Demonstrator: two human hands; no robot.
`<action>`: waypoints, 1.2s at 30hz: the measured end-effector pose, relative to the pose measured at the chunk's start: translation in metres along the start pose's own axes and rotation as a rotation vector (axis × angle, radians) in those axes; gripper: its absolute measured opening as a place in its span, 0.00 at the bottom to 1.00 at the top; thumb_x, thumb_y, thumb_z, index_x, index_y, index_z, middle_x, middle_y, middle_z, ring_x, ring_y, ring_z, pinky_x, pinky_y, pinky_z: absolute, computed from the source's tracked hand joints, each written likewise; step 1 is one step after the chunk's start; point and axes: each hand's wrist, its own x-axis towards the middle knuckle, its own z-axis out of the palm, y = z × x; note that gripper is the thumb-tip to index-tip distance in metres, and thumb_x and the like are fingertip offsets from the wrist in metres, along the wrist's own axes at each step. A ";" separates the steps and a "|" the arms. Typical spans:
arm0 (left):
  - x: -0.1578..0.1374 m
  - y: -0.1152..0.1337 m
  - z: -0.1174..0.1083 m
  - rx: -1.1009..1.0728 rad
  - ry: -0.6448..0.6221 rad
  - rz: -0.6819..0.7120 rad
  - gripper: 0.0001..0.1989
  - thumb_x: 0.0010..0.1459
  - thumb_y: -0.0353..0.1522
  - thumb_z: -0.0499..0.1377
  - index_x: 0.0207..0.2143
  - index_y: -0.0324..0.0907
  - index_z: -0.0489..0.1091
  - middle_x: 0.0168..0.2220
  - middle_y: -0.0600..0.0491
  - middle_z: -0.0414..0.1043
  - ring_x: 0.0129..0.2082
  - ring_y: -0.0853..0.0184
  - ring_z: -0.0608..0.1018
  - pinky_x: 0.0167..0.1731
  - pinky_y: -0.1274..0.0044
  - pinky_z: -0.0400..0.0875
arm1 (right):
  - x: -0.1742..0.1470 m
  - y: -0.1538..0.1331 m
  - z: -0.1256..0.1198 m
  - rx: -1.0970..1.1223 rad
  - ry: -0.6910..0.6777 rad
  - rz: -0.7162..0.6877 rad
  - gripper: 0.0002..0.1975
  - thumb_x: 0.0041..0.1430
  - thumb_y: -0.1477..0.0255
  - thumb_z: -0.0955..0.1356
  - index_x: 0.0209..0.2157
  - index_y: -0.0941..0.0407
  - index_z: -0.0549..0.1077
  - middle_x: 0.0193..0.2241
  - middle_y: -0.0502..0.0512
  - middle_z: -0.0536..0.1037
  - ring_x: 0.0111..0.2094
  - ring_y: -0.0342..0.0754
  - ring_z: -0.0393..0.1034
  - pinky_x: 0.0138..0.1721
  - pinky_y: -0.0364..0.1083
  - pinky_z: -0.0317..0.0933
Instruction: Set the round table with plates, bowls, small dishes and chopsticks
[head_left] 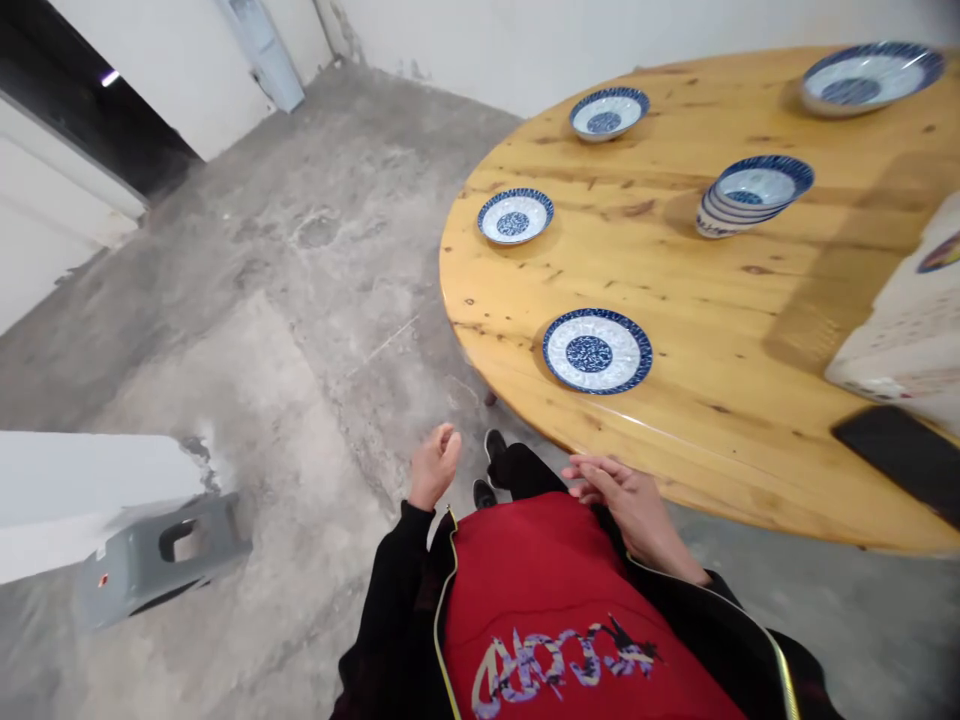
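Note:
My left hand (436, 466) hangs over the floor to the left of the table, its fingers curled in and nothing visible in them. My right hand (616, 494) is at the table's front edge with its fingers loosely stretched and nothing held. Nearest to it on the wooden table (675, 430) lies a blue-and-white plate (598, 351). Farther back are a small patterned dish (515, 216) and another dish (608, 113). A stack of several bowls (754, 195) stands right of them, slightly tilted in view.
A large patterned bowl (870, 78) sits at the table's far right. A pale box (911, 330) and a black phone-like object (900, 455) lie at the right. On the floor at left stands a grey plastic stool (161, 560) beside a white panel (90, 490).

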 end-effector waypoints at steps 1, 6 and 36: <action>0.015 0.010 -0.002 -0.008 -0.013 0.033 0.15 0.67 0.37 0.55 0.50 0.42 0.75 0.46 0.47 0.83 0.47 0.59 0.84 0.52 0.70 0.75 | 0.008 -0.004 0.003 0.005 0.028 0.000 0.32 0.32 0.48 0.82 0.33 0.58 0.81 0.30 0.60 0.83 0.23 0.45 0.73 0.25 0.44 0.67; 0.096 0.066 -0.012 0.022 -0.081 0.237 0.18 0.67 0.39 0.54 0.53 0.41 0.75 0.49 0.45 0.83 0.49 0.58 0.83 0.53 0.69 0.75 | 0.057 -0.033 0.035 0.081 0.014 -0.006 0.32 0.35 0.47 0.80 0.34 0.59 0.80 0.30 0.61 0.83 0.23 0.46 0.72 0.25 0.44 0.66; 0.430 0.387 0.164 0.317 -0.631 0.910 0.10 0.66 0.35 0.54 0.35 0.43 0.73 0.32 0.52 0.80 0.35 0.65 0.82 0.40 0.76 0.72 | 0.224 -0.227 -0.053 0.086 0.879 -0.344 0.18 0.57 0.55 0.73 0.28 0.57 0.78 0.27 0.58 0.81 0.25 0.46 0.73 0.27 0.43 0.67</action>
